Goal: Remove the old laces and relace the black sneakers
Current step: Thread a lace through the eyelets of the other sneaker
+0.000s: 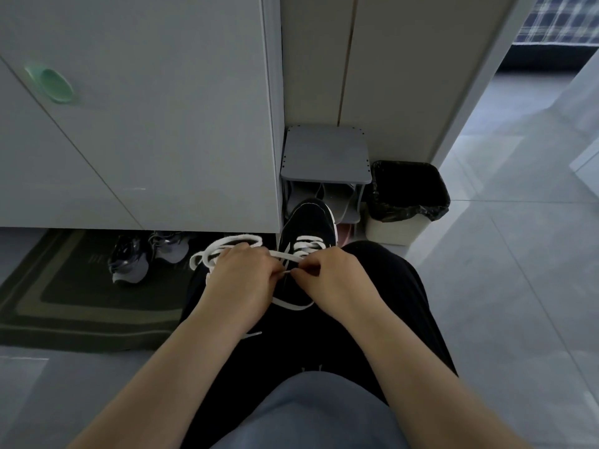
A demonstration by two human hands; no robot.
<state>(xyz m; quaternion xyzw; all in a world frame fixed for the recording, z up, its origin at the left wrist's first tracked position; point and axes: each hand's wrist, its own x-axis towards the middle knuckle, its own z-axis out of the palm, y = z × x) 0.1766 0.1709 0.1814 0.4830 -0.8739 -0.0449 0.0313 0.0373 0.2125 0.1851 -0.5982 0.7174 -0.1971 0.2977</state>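
The black sneaker (308,222) rests on the person's black-trousered legs (389,286), toe pointing away. A white lace (282,254) crosses its upper eyelets. More of the lace loops out to the left of the sneaker and trails below it.

The left hand (241,273) sits just left of the sneaker, fingers curled over the lace. The right hand (330,275) is over the sneaker's near end and pinches the lace tip between thumb and forefinger. The two hands nearly meet.

Just beyond the toe stands a small grey rack (325,157). To the right of the toe is a white bin (408,196) lined with a black bag.

Left of the sneaker and behind it rises a pale cabinet (146,124). A pair of grey shoes (129,260) is tucked under the cabinet's edge, on a dark striped mat (64,293).

To the right of the sneaker the floor (502,286) is large glossy grey tiles. It runs through a doorway towards plaid cloth (560,21) at the far right.
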